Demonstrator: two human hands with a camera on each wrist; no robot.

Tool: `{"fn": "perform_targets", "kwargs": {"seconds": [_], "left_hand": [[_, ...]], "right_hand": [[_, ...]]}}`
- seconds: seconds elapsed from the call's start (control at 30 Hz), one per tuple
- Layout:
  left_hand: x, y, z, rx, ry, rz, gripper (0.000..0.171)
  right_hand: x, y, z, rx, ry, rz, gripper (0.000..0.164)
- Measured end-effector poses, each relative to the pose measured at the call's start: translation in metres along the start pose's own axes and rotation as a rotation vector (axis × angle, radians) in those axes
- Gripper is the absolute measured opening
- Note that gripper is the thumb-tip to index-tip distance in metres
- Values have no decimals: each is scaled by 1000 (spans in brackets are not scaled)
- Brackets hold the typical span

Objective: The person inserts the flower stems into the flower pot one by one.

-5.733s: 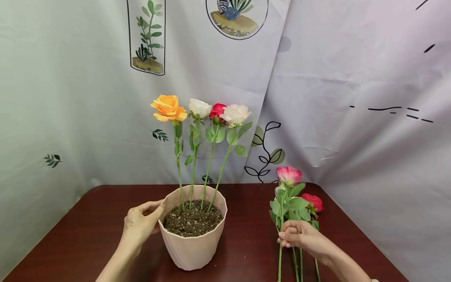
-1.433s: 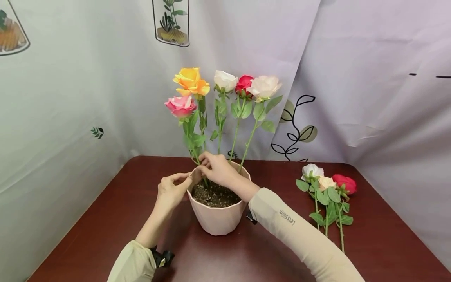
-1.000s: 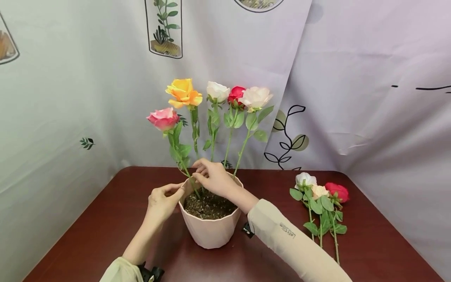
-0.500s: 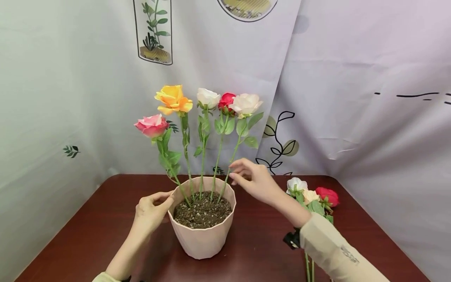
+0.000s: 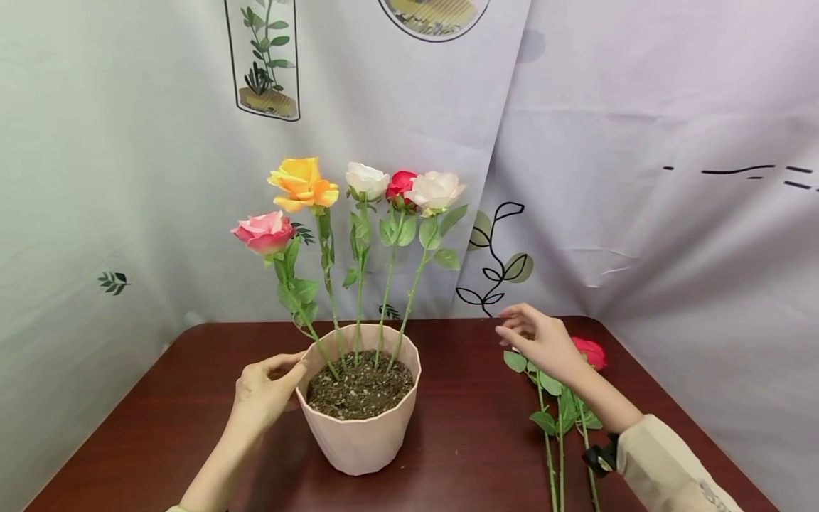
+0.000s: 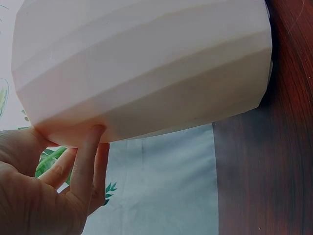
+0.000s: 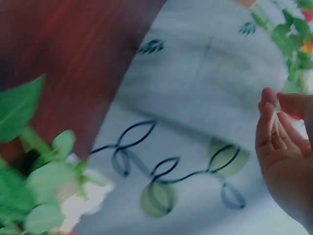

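My left hand (image 5: 262,391) pinches the left rim of a pale pink flower pot (image 5: 361,444), thumb on the rim and fingers against the outer wall, as the left wrist view shows up close. Dark soil (image 5: 358,387) fills the pot. Standing in it are a pink rose (image 5: 264,233) leaning left, an orange rose (image 5: 303,186), a white rose (image 5: 367,182), a red rose (image 5: 400,186) and a cream rose (image 5: 436,192). My right hand (image 5: 544,345), loosely bent and holding nothing, hovers over the loose roses on the right, hiding part of their blooms.
On the dark red table (image 5: 463,427), several loose stems lie at the right, among them a red rose (image 5: 589,353) and green leaves (image 5: 568,409). A printed cloth (image 5: 576,142) hangs behind the table and along its sides.
My right hand took up the pink rose, set it in the pot's left side and let go. It has since moved right to the loose roses. My left hand stays on the rim.
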State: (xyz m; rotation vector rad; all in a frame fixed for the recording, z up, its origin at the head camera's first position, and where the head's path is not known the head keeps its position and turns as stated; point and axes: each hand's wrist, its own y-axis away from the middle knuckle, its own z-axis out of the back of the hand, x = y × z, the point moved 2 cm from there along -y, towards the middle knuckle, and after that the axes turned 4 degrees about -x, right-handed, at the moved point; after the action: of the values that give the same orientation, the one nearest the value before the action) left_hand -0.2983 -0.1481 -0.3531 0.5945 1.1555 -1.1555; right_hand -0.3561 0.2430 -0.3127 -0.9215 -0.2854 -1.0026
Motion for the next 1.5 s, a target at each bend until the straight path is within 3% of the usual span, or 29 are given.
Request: {"fn": "perform_targets", "kwargs": {"seconds": [0.17,0.33,0.5,0.67,0.77,0.93,1.1,1.5], "left_hand": [[0,0,1,1,-12,-1,30],[0,1,1,2,-15,-1,30],[-1,1,1,-10,-41,-10,29],[0,2,1,-13,-30,-12,29],[0,2,1,-13,-13,-16,28],[-1,3,1,-22,-20,-33,27],[-1,5,2,-41,-83,-55,26],[-2,0,0,-10,2,-14,28]], "right_hand": [[-33,15,10,6,177,-135,31],[-58,33,13,119,296,-262,40],[-71,53,11,250,332,-418,46],[-76,67,6,299,325,-524,37],[-77,73,3,318,305,-550,31],[-79,80,-2,349,287,-505,32],[-79,85,-8,361,292,-482,34],[-77,84,-17,357,250,-589,36]]}}
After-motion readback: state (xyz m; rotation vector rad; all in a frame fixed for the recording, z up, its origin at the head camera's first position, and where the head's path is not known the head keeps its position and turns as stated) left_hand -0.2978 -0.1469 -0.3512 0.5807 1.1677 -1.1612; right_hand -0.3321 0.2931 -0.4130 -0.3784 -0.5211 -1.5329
